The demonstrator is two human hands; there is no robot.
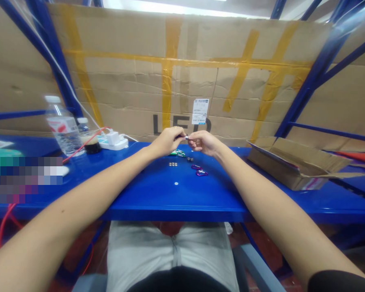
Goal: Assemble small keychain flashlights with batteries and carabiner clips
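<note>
My left hand point(169, 140) and my right hand point(206, 143) meet fingertip to fingertip above the far part of the blue table. Between them shows a small silvery piece point(187, 138), pinched by the fingers of my right hand. My left fingers are closed right beside it; what they grip is too small to make out. Below the hands lie green carabiners point(179, 153), partly hidden by my left hand. Nearer to me are two purple carabiners point(196, 167), a row of small round metal pieces point(172, 164) and a few small dark metal parts point(190, 159).
An open cardboard box point(292, 172) stands at the right. On the left are a water bottle point(62, 125), a cup of dark liquid point(93, 145) and a white power strip point(115, 142) with cables. A large cardboard sheet point(134, 89) backs the blue table point(152, 196).
</note>
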